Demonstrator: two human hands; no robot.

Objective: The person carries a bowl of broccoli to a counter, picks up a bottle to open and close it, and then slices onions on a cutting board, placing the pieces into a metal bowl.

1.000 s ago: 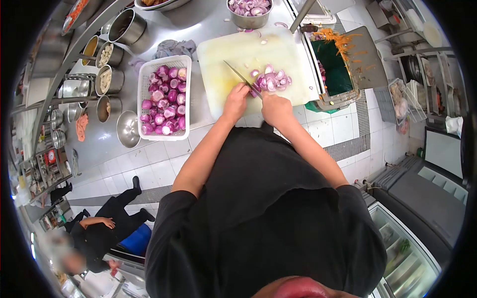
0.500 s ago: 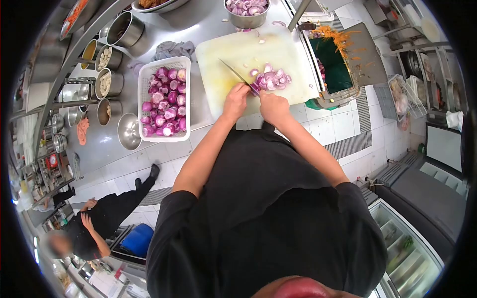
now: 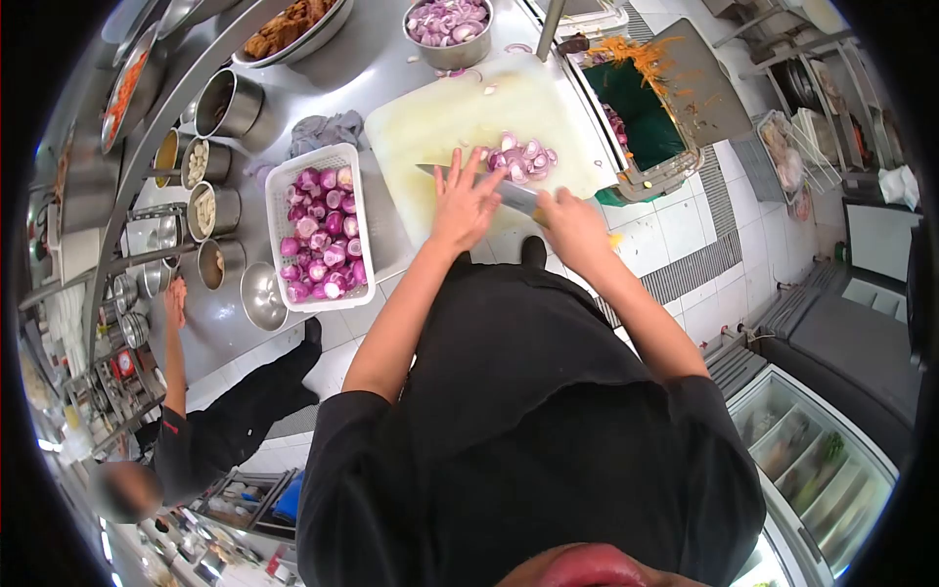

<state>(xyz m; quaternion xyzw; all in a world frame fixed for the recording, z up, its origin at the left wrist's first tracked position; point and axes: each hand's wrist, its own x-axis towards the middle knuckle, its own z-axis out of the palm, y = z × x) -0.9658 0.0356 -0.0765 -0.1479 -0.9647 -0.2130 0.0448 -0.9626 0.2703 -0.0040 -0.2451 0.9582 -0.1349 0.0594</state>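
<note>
My right hand (image 3: 573, 231) is wrapped round the handle of a kitchen knife (image 3: 516, 197), a bit of yellow showing behind the fist. The blade points left and lies low across the near part of the white cutting board (image 3: 416, 127). Over the blade, my left hand (image 3: 464, 207) spreads its fingers, hiding part of the metal. Just beyond the knife lies a small heap of sliced red onion (image 3: 526, 159) on the board. To the left stands a white plastic basket (image 3: 364, 225) full of peeled red onions (image 3: 318, 235).
A metal bowl of sliced onion (image 3: 450, 49) stands behind the board. Right of it is a bin (image 3: 641, 108) with a green liner and orange peelings. Several metal pots (image 3: 230, 103) and an upturned-looking steel bowl (image 3: 264, 295) line the left side. A co-worker (image 3: 210, 416) reaches onto the table there.
My left hand has let go of the onion piece and spread its fingers over the blade. The knife has turned flatter across the board. The co-worker's arm now reaches to the table.
</note>
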